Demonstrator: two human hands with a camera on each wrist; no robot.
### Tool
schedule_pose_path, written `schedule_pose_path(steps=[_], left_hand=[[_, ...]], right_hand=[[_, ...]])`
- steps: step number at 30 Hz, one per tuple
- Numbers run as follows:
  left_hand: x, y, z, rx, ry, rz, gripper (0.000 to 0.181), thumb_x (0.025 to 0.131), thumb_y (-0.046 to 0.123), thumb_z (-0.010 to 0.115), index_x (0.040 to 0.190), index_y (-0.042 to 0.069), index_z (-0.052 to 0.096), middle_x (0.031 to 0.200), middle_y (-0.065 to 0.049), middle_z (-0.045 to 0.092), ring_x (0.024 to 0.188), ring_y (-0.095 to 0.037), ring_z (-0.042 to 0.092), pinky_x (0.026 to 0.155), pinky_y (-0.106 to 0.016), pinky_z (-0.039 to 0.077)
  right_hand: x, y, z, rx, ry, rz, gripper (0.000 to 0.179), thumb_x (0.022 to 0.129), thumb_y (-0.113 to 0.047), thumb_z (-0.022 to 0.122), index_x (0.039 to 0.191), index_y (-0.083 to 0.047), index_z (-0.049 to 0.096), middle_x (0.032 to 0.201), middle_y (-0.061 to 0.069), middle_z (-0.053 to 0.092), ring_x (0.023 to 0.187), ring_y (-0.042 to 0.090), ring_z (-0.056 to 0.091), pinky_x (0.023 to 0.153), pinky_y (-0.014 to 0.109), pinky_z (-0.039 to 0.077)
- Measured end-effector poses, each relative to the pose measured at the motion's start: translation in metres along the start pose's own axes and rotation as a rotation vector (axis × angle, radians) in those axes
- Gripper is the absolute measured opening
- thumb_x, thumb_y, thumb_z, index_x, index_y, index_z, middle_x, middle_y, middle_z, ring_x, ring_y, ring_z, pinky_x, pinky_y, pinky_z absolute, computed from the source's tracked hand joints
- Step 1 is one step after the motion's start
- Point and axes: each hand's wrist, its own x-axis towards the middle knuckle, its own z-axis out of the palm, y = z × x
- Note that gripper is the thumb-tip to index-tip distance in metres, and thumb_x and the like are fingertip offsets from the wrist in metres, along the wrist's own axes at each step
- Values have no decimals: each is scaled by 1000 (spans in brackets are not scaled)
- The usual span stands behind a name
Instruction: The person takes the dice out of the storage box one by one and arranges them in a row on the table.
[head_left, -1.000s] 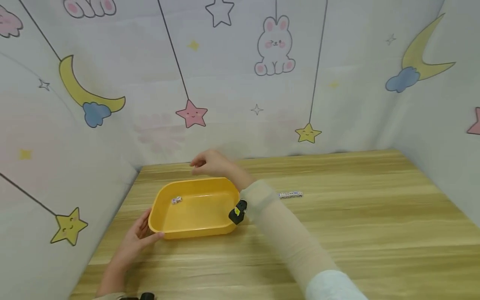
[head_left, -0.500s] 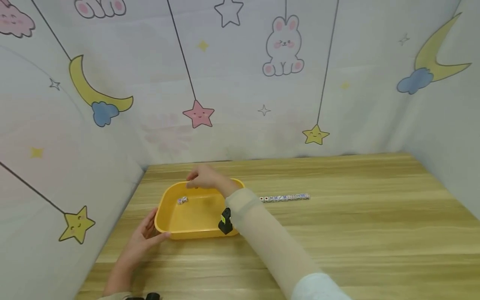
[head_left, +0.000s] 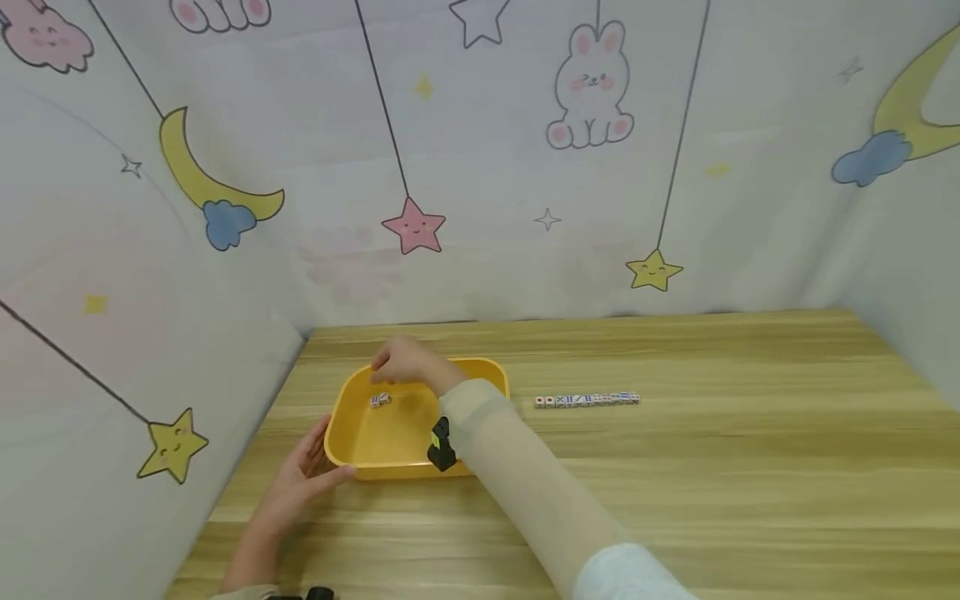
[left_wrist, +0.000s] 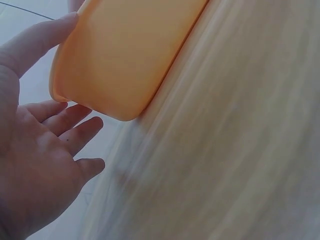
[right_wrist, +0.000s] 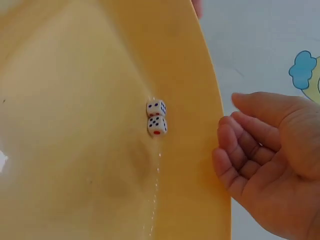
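Observation:
A yellow plastic tray (head_left: 390, 442) sits on the wooden table, two white dice (head_left: 380, 400) side by side in its left part. In the right wrist view the pair of dice (right_wrist: 156, 117) shows blue and red dots, against the tray's side. My left hand (head_left: 296, 483) holds the tray's near left corner, thumb at the rim and fingers along the outer side, as the left wrist view of the hand (left_wrist: 45, 130) also shows. Over the far left part of the tray, my right hand (head_left: 408, 362) hovers close to the dice, fingers loosely curled with nothing between them.
To the right of the tray, a straight row of several dice (head_left: 587, 401) lies on the wooden table (head_left: 712, 483). A white cloth (head_left: 495, 167) printed with stars, moons and a rabbit hangs behind and at the sides.
My right hand has come from beyond the tray's far rim down over its inside, near the two dice. The view has shifted, uncovering the whole dice row. My left hand keeps its hold.

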Motion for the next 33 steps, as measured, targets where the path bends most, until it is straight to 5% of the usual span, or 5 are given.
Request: schedule_pose_path(steps=[3,6,12,19,33], left_hand=[[-1,0,0,-2,5,-7,89,87,5,70,153,-1,12,159,-22,14,143,-39,18,93,-2,31],[-1,0,2,-1,4,-17,90,86,5,71,153,-2,12,159,-22,14,143,-38,17,96,-4,29],[-2,0,3,7,5,-18,90,86,6,72,154,0,13,159,-21,13,144,-38,16,97,-3,26],[-3,1,1,13,23,-6,90,85,5,72,153,-1,14,158,-22,14,143,-39,17,97,-3,27],[-1,-2,3,8,33,2,90,84,3,72,152,-2,15,158,-23,15,142,-40,19,95,-3,29]], right_hand=[[5,-4,2,-53,-10,-16,30,91,-16,67,119,-6,69,114,7,68,84,10,62,76,20,51],[9,-4,4,-132,-42,-33,13,92,-12,64,83,-4,68,78,2,61,60,6,44,57,16,40],[18,-4,9,-251,-103,-72,37,91,-9,61,60,-12,42,54,-3,22,48,9,20,47,22,21],[16,-6,10,-261,-209,-15,16,92,-14,64,83,-1,66,64,2,53,56,12,50,57,23,49],[18,21,16,-101,-334,72,35,95,-12,59,129,-3,59,85,5,69,72,14,63,65,23,54]])
